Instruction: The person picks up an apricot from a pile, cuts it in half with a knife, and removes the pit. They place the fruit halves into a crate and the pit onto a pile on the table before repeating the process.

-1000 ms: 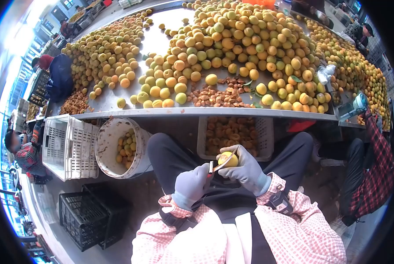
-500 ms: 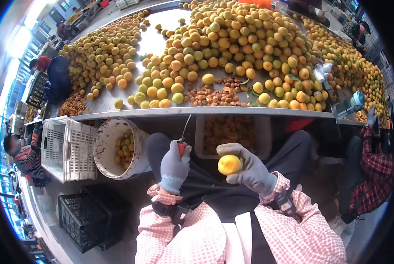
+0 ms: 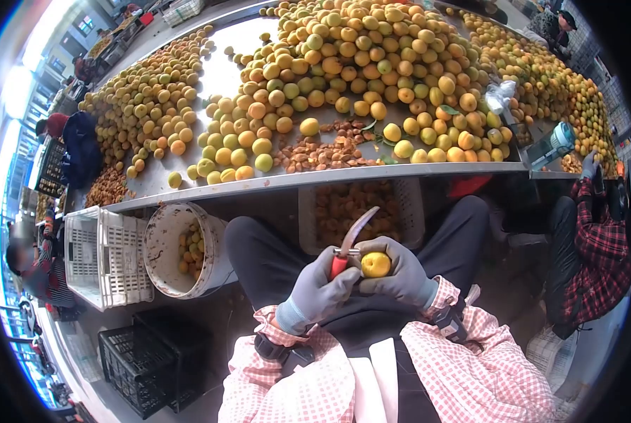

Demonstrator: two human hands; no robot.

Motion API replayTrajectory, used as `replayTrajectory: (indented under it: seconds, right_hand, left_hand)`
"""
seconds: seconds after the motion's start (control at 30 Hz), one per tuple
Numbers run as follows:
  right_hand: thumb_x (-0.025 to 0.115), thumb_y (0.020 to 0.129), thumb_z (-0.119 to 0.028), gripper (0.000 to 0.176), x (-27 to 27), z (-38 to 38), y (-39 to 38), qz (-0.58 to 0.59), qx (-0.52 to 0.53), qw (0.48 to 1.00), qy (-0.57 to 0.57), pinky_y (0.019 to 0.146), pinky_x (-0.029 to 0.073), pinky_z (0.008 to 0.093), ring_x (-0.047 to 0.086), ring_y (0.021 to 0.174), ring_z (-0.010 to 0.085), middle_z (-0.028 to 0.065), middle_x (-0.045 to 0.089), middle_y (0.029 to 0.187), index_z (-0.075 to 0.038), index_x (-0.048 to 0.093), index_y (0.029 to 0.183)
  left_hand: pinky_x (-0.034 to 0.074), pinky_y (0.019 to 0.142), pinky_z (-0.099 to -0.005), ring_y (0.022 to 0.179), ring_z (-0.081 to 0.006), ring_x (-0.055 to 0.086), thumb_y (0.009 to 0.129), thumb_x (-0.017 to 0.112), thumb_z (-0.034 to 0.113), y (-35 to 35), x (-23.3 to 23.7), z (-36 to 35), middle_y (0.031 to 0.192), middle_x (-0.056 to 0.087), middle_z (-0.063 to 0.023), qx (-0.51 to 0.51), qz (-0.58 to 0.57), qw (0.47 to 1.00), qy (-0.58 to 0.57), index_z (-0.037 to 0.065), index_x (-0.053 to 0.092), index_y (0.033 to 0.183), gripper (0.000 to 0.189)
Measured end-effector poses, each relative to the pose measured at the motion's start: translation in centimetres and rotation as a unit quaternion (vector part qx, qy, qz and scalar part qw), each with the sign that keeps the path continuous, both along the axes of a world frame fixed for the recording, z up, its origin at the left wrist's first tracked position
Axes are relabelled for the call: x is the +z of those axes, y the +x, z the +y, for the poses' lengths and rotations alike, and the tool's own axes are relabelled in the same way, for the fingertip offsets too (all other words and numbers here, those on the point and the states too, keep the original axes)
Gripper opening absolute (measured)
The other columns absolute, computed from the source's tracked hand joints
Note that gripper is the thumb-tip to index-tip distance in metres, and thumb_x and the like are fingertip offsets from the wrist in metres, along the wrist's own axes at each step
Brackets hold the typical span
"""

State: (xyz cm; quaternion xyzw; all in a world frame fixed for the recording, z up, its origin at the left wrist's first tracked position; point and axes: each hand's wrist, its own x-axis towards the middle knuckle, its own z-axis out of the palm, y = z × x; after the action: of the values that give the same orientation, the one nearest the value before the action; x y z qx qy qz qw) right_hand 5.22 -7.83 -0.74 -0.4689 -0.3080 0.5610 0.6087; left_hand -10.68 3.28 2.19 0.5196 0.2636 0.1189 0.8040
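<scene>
My gloved left hand (image 3: 317, 290) is closed round the red handle of a curved knife (image 3: 358, 231), its blade pointing up and to the right. A yellow apricot (image 3: 376, 264) sits in the fingers of my gloved right hand (image 3: 407, 278), just right of the knife handle. Both hands are close together above my lap, fingertips nearly meeting. Beyond my knees, under the table edge, a pale crate (image 3: 418, 211) holds orange-brown fruit pieces.
Apricots (image 3: 372, 63) lie heaped on the metal table (image 3: 210, 192), with brown pits (image 3: 322, 154) near its edge. To the left stand a white bucket (image 3: 162, 264) with fruit inside, white crates (image 3: 90, 261) and black crates (image 3: 136, 366). A person in a plaid shirt (image 3: 601, 254) sits at right.
My left hand has moved right and down with the knife, whose blade now tilts over toward the right. My right hand has drawn in slightly, so the apricot is beside the knife handle.
</scene>
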Motion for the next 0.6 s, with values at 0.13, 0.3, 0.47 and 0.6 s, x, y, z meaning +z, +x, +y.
replayTrajectory:
  seconds: [0.13,0.3,0.47,0.6]
  right_hand:
    - [0.080,0.075,-0.010,0.052,-0.3,-0.7,0.5,-0.149,-0.016,0.982,0.113,0.091,0.043,0.0302,0.053,0.100,0.0144,0.0047,0.055,0.113,-0.008,0.051,0.118]
    - [0.080,0.077,-0.017,0.050,1.4,-0.4,1.0,-0.284,-0.032,0.943,0.170,0.093,0.040,0.0324,0.052,0.103,0.0200,0.0085,0.053,0.112,-0.008,0.049,0.115]
    - [0.074,0.080,-0.017,0.046,1.4,-0.9,1.1,-0.217,0.002,0.959,0.181,0.096,0.038,0.0337,0.051,0.105,0.0214,0.0094,0.052,0.112,-0.007,0.045,0.116]
    - [0.068,0.078,-0.009,0.045,1.2,-1.7,1.4,-0.175,0.019,0.970,0.169,0.097,0.037,0.0333,0.051,0.106,0.0214,0.0098,0.051,0.114,-0.007,0.046,0.117]
  left_hand:
    - [0.040,0.059,-0.0206,0.067,-0.0036,0.044,0.092,0.063,0.016,0.0,0.5,-0.1,0.078,0.050,0.0024,-0.066,0.053,0.994,0.063,0.004,0.051,0.103,0.020]
    - [0.044,0.067,-0.0187,0.077,-0.0026,0.050,0.094,0.061,0.017,-0.1,-0.6,-0.5,0.092,0.057,0.0021,-0.113,0.029,0.990,0.082,0.004,0.051,0.115,0.027]
    - [0.045,0.075,-0.0194,0.084,-0.0044,0.052,0.092,0.063,0.014,0.2,-0.7,-0.9,0.098,0.057,-0.0001,-0.113,0.044,0.993,0.001,0.004,0.051,0.115,0.028]
    - [0.046,0.076,-0.0209,0.085,-0.0061,0.054,0.090,0.065,0.013,0.3,-0.7,-0.8,0.100,0.058,0.0002,-0.158,0.087,0.982,0.060,0.004,0.051,0.114,0.029]
